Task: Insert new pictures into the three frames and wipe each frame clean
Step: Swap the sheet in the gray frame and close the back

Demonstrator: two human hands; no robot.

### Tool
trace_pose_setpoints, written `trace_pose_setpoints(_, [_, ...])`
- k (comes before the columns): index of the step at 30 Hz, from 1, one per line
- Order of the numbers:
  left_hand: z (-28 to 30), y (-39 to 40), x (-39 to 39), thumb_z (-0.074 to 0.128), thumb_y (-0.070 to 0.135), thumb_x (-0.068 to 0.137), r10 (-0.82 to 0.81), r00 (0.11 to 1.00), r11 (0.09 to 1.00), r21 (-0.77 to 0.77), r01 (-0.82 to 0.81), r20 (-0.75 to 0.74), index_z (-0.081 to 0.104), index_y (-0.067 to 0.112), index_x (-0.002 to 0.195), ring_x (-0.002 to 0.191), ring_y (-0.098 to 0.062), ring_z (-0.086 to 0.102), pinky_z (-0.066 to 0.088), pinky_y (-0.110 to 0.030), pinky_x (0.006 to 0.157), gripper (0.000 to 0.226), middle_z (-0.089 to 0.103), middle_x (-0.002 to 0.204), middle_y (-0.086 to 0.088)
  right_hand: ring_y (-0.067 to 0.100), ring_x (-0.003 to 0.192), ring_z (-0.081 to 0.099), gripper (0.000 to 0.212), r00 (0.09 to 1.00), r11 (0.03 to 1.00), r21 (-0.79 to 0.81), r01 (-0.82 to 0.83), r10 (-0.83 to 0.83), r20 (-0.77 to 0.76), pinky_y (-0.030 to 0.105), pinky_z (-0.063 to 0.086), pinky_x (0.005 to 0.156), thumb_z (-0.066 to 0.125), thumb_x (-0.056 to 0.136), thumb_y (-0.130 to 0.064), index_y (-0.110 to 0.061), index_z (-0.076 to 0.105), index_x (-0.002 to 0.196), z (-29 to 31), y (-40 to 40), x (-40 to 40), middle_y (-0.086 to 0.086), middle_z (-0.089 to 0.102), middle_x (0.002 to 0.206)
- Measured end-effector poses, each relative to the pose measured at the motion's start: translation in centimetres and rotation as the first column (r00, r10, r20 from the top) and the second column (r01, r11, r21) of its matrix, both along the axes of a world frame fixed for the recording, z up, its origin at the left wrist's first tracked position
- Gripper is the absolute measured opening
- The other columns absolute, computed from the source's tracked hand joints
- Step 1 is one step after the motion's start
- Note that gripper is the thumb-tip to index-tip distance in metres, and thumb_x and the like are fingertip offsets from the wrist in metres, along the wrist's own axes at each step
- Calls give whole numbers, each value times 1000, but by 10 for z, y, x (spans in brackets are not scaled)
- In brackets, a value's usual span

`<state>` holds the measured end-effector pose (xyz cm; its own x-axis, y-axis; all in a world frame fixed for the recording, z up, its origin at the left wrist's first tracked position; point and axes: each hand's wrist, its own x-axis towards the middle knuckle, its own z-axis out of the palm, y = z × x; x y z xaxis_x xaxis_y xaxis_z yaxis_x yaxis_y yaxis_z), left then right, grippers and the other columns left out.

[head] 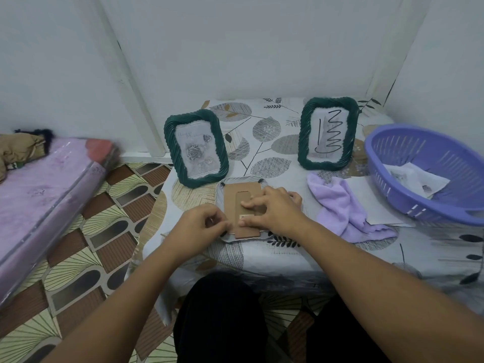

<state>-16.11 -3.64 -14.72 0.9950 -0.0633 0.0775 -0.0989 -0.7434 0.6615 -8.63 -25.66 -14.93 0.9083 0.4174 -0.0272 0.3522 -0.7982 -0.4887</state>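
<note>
Brown cardboard backing (pixel 242 205) faces up on the third frame (pixel 243 208), which lies face down at the near middle of the surface (pixel 301 252), its grey ribbed rim showing around the board. The left hand (pixel 201 224) sits at the frame's near left corner with its fingers (pixel 220 224) curled in a pinch on something small at the edge of the backing; what exactly they hold is too small to tell. The right hand (pixel 275 208) lies over the backing with fingers spread and fairly straight, fingertips pressing on the board. Behind, two green frames stand upright: the left green frame (pixel 196 150) holds a rose picture, the right green frame (pixel 328 133) a black zigzag drawing. A lilac cloth (pixel 345 208) lies crumpled just right of the hands, on a sheet of paper (pixel 372 203), beside a purple basket (pixel 424 174) with paper inside it.
</note>
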Motion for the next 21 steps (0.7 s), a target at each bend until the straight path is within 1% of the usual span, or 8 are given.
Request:
trace_pose_setpoints(3, [5,-6,14,75,32,90,68,997,997,-44,-66,46,74,29,89,72,-1,57,41,-12,63,3,67,81,11,13,126,38,62,1000,1000,-3,-3,3,8,46,17,112,64,67,-86,-58,64,123,0,1,0,-17,52,123])
trace_pose_setpoints(7, [3,-20,32,78,32,88,34,998,986,-160,-42,-53,76,33,93,65,2,55,44,-13,60,6,71,79,8,14,125,39,59,1000,1000,-10,-4,4,28,48,18,112,63,70,-85,-56,65,122,0,0,-1,-15,52,119])
trace_pose_setpoints(11, [-5,-20,38,85,27,82,36,994,958,-280,-64,-105,78,26,94,61,3,54,42,-13,60,14,67,75,8,14,128,38,57,999,1000,-18,-22,22,45,49,17,113,60,74,-84,-58,62,125,-1,-2,-3,-17,53,126])
trace_pose_setpoints(14, [-9,-18,38,86,25,81,33,993,952,-300,-66,-114,79,27,97,66,-2,56,45,-18,64,17,66,77,6,14,130,38,57,998,998,-32,-57,58,23,52,14,114,57,78,-83,-57,60,128,2,-5,-1,-22,52,128])
trace_pose_setpoints(16, [-9,-18,38,85,24,83,36,992,951,-300,-72,-124,80,29,100,67,-2,57,46,-19,65,18,67,78,6,13,132,41,52,996,996,-27,-90,90,-8,53,12,115,59,83,-76,-54,61,130,5,-10,3,-23,54,126])
trace_pose_setpoints(18, [-7,-20,38,84,22,84,35,986,943,-320,-87,-166,80,26,102,66,-1,60,51,-20,65,19,70,77,7,10,128,48,42,995,994,29,-101,101,-24,52,18,115,65,85,-68,-52,66,124,8,-17,7,-23,59,122])
trace_pose_setpoints(20, [-7,-21,39,84,22,84,35,976,929,-353,-110,-213,81,24,101,68,-4,65,58,-29,70,17,73,76,6,2,115,56,30,994,988,121,-101,104,-19,52,28,113,72,81,-64,-51,72,107,12,-25,11,-24,65,111])
trace_pose_setpoints(21, [-7,-21,40,85,23,84,37,974,929,-353,-115,-222,81,24,99,69,-6,65,58,-33,73,16,73,76,5,-2,108,57,24,993,983,144,-111,116,-25,51,33,111,75,78,-62,-50,74,99,14,-28,12,-25,66,105])
